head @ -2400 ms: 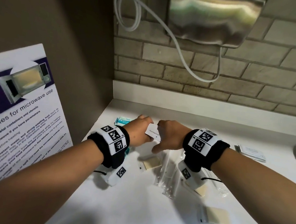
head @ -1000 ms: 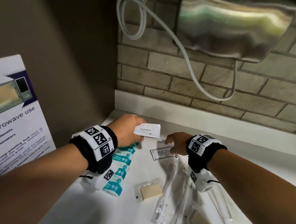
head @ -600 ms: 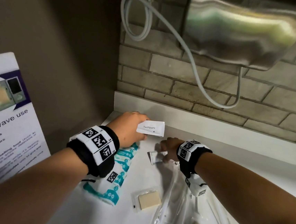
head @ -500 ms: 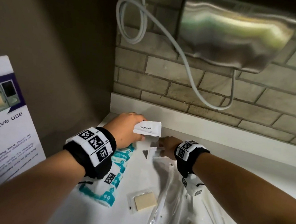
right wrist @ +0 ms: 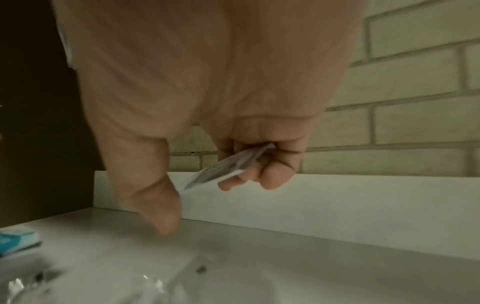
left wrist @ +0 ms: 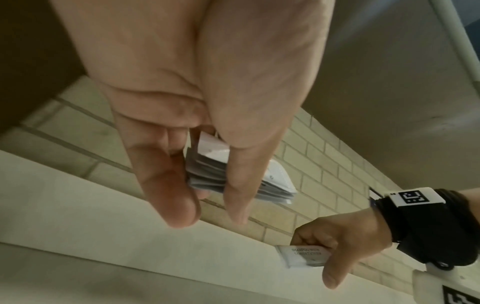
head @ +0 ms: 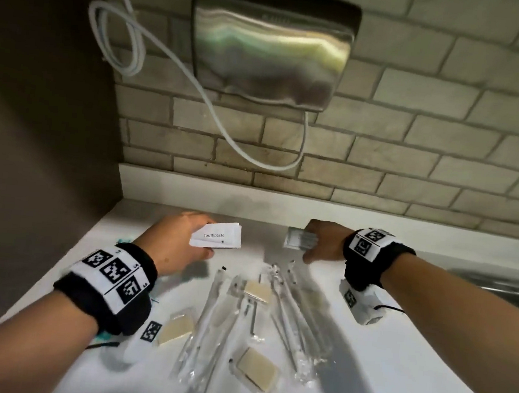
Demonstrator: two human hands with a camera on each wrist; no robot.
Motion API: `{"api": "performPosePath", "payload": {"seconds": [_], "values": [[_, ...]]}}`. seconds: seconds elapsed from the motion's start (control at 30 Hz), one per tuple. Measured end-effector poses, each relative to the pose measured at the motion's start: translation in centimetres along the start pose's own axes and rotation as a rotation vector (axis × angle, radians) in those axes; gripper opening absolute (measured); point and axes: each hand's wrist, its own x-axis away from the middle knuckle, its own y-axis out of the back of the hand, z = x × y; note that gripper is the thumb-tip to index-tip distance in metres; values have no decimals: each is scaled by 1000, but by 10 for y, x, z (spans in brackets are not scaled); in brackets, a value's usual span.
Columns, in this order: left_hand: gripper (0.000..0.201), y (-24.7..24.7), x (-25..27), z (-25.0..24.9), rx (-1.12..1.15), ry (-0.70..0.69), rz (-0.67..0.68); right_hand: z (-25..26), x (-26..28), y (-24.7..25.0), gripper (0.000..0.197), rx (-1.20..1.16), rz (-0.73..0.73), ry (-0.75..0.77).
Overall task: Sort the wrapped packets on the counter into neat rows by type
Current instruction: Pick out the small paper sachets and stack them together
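Toothpaste packets (head: 216,236): we count a small stack, top one printed "Toothpaste", pinched between thumb and fingers of our left hand (head: 175,242), raised above the tabletop (head: 394,361).
Shampoo sachets (head: 300,240): gripped in our right hand (head: 323,242), near the back wall.
Long clear-wrapped packets (head: 218,316): several, lying loose mid-tabletop.
Tan soap packets (head: 256,368): scattered among them.
Blue-and-white packets (right wrist: 15,241): lying at the left of the tabletop.

Above the counter's (head: 395,352) back edge, the left hand (head: 181,242) grips a white toothpaste packet (head: 216,239). The right hand (head: 323,242) holds a grey sachet (head: 300,240) beside it.
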Motion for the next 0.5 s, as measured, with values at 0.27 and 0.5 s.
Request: {"api": "performPosePath", "payload": {"seconds": [0.27, 0.5], "values": [[39, -68, -19, -115, -28, -114, 80, -110, 55, -12, 58, -25, -10, -38], [40, -121, -38, -171, -98, -112, 143, -161, 50, -35, 56, 99, 55, 59]]}}
